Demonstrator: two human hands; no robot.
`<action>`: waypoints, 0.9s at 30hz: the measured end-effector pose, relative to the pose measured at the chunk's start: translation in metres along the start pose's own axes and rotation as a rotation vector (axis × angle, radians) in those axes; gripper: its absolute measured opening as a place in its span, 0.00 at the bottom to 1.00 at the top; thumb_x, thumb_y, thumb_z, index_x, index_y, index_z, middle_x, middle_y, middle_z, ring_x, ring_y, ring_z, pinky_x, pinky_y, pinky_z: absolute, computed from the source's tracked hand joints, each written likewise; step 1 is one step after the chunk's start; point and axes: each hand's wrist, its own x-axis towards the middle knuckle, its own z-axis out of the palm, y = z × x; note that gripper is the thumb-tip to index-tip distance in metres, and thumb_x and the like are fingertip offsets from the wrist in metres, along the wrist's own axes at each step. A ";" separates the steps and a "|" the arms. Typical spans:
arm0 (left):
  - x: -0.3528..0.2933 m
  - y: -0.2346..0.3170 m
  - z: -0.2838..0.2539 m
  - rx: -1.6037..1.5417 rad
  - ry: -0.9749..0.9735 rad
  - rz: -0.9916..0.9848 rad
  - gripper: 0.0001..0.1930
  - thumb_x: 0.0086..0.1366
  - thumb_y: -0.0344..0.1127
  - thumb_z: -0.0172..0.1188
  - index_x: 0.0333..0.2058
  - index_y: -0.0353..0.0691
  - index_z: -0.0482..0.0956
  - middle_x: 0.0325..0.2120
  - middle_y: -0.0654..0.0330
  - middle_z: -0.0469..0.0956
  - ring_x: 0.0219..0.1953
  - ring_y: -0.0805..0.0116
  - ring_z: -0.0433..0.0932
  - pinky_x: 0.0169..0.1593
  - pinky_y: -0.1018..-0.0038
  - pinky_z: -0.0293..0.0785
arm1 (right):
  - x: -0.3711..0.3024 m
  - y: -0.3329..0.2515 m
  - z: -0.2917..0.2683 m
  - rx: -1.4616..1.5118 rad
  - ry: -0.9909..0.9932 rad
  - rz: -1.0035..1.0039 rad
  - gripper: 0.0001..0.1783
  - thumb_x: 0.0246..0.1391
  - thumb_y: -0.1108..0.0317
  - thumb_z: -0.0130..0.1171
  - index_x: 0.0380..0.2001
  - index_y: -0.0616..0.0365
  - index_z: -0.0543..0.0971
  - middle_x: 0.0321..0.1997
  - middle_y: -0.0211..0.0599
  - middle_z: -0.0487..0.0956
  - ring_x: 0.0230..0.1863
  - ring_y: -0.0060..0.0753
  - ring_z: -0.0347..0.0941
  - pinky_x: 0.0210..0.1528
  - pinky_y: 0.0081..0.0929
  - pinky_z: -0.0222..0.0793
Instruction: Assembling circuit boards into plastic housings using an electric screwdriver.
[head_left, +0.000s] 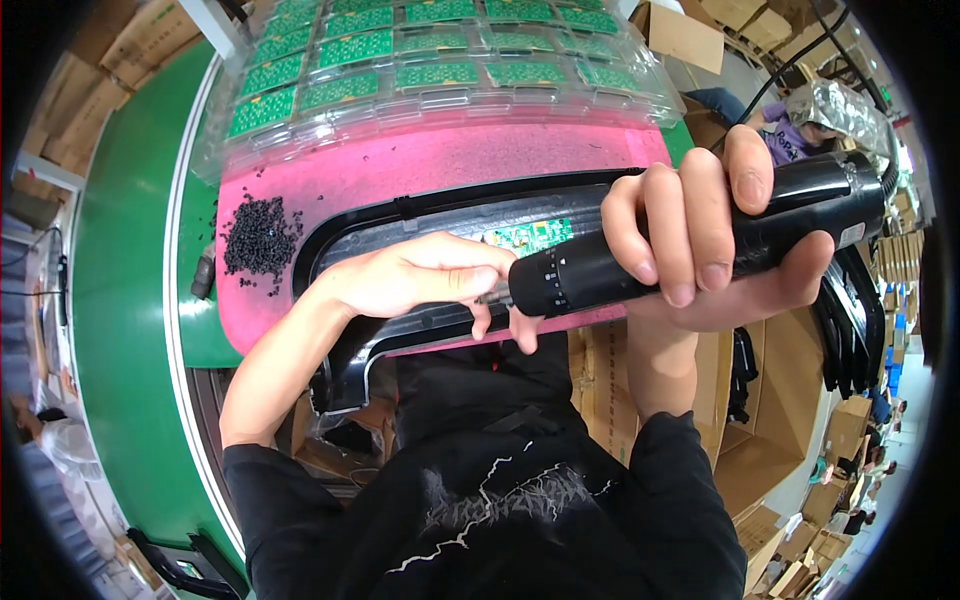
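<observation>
The right hand point(700, 235) grips the black power screwdriver point(590, 272) above the black housing point(430, 215) on the pink mat point(430, 158), tool tip at the left hand point(415, 275), whose finger closure cannot be determined, with the green circuit board point(537, 235) inside the housing.

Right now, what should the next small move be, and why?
Probably tip the black screwdriver nose-down toward the green circuit board: the right hand holds the tool nearly sideways over the black housing where that board lies, and the left hand partly hides its tip.
</observation>
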 end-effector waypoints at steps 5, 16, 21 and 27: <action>-0.004 -0.002 -0.005 0.149 -0.021 -0.017 0.14 0.71 0.38 0.52 0.41 0.32 0.78 0.36 0.58 0.80 0.36 0.72 0.76 0.39 0.76 0.74 | 0.000 0.002 -0.001 0.053 -0.027 0.035 0.24 0.58 0.43 0.54 0.41 0.52 0.68 0.20 0.22 0.71 0.19 0.17 0.69 0.28 0.22 0.68; 0.001 -0.002 -0.013 0.707 0.941 0.068 0.08 0.66 0.33 0.58 0.33 0.34 0.79 0.22 0.61 0.79 0.26 0.76 0.76 0.32 0.77 0.72 | -0.021 0.039 -0.013 -0.410 0.333 0.035 0.14 0.56 0.66 0.58 0.40 0.63 0.69 0.18 0.34 0.69 0.17 0.23 0.63 0.22 0.24 0.65; -0.001 -0.005 -0.012 0.822 0.925 0.079 0.14 0.66 0.39 0.59 0.28 0.32 0.74 0.19 0.57 0.74 0.21 0.71 0.70 0.27 0.72 0.67 | -0.023 0.054 -0.024 -0.399 0.407 0.077 0.11 0.55 0.68 0.58 0.37 0.63 0.71 0.18 0.34 0.70 0.18 0.23 0.66 0.23 0.23 0.66; 0.000 0.001 -0.010 0.941 0.913 0.081 0.15 0.66 0.38 0.58 0.27 0.31 0.73 0.21 0.54 0.73 0.22 0.67 0.70 0.27 0.70 0.66 | -0.017 0.061 -0.022 -0.425 0.451 0.141 0.09 0.52 0.70 0.60 0.32 0.64 0.72 0.18 0.33 0.70 0.17 0.23 0.67 0.20 0.21 0.65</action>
